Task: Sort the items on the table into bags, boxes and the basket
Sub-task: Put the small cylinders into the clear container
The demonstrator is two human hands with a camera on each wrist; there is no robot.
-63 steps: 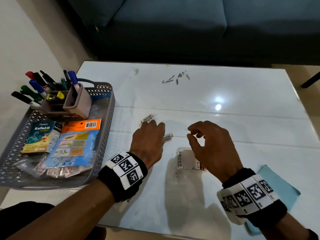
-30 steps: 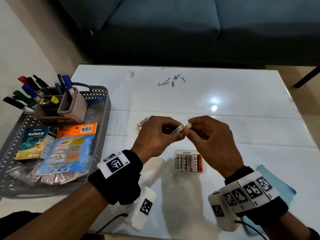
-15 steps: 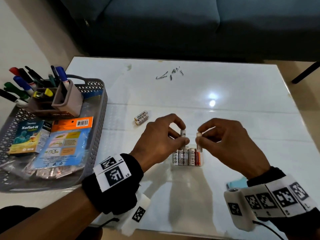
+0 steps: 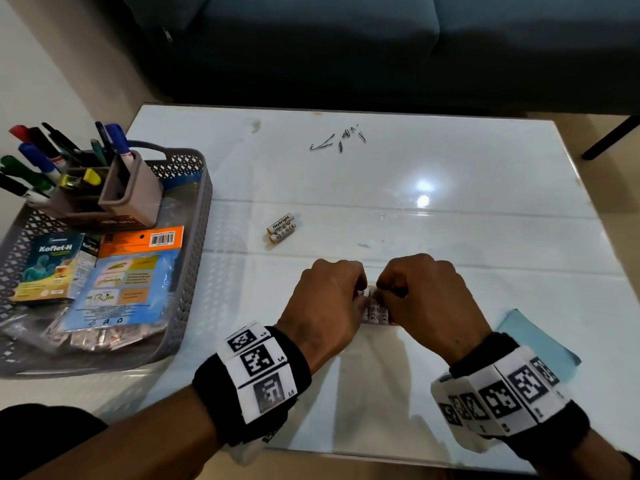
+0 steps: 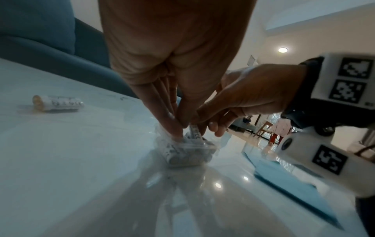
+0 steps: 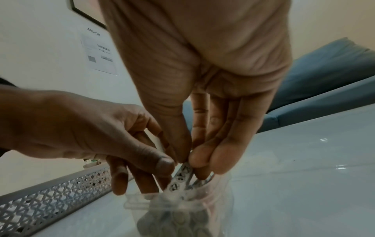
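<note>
Near the table's (image 4: 450, 161) front edge, my right hand (image 4: 427, 299) pinches a white battery (image 6: 181, 178) tilted into the clear battery box (image 5: 188, 154). My left hand (image 4: 327, 303) has its fingers down in the box beside it; whether they grip a battery I cannot tell. Two loose batteries (image 4: 281, 228) lie farther left, near the grey basket (image 4: 187, 292).

The glossy white counter (image 4: 450, 161) carries a grey mesh basket (image 4: 194, 258) at its left edge, two loose batteries (image 4: 281, 228) near the middle, a clear box of batteries (image 5: 182, 154), a blue sheet (image 4: 533, 344) at right, and pen scribbles (image 4: 337, 142) farther back.
</note>
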